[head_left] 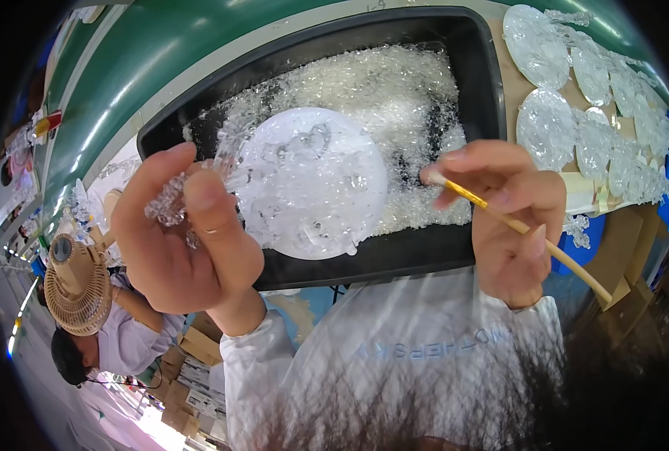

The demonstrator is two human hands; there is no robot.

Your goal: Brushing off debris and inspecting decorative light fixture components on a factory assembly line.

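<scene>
My left hand (180, 233) is closed round the clear, knobbly stem (170, 201) of an ornament. Its round, whitish base disc (315, 184) faces up, with clear glittery lumps on its surface. My right hand (511, 203), a little to the right of the disc, grips a slim paintbrush (526, 231) with a wooden handle and a gold ferrule. The brush tip points at the disc without touching it. Beneath both hands lies a black tray (492, 83) holding many small clear glittering chips (364, 71).
On the right, several clear ornaments with round bases (546, 129) lie in rows on a board. Brown cardboard (635, 240) stands below them. At left are a beige fan (78, 286) and another person (127, 331). A green table surface (161, 45) runs behind the tray.
</scene>
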